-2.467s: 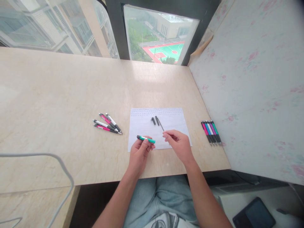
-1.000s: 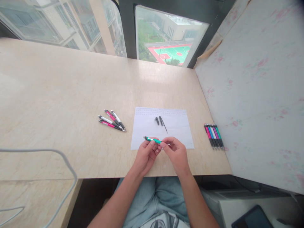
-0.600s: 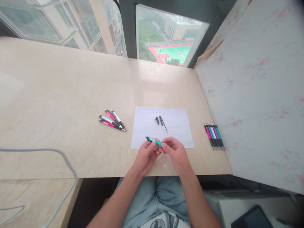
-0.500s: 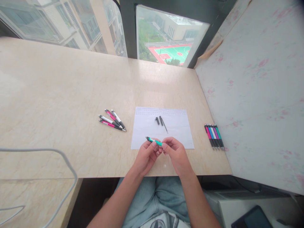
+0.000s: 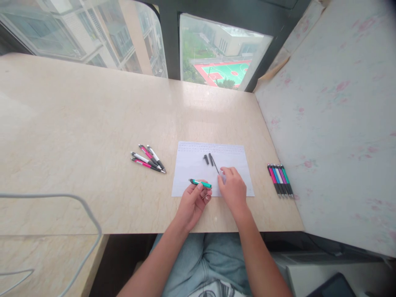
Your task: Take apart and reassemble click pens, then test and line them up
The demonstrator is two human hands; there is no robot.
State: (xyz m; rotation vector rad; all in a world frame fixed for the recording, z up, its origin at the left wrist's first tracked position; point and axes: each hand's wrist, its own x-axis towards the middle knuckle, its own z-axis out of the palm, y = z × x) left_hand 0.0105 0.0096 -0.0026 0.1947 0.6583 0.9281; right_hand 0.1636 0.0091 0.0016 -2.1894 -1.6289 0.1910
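Note:
Between the thumb and fingers of my left hand (image 5: 193, 202) is a green pen barrel (image 5: 204, 185), its black clicker end pointing left and its other end bare. My right hand (image 5: 232, 187) hovers over or rests on the right half of the paper sheet (image 5: 185, 173), fingers a little apart. Its fingertips are by the lower end of a thin dark pen refill (image 5: 215, 166); whether they touch it I cannot tell. Beside the refill lie a black grip tube (image 5: 210, 159) and a short black part (image 5: 206, 159).
Several pink and white pens (image 5: 149, 160) lie fanned out left of the sheet. On the right, by the patterned wall (image 5: 334, 136), several colourful pens (image 5: 280, 180) form a neat row. A grey cable (image 5: 89, 210) loops at the left over the desk (image 5: 77, 123).
My right hand has let go of the green barrel and moved up and right to the lower end of the refill. My left hand keeps holding the barrel in about the same place.

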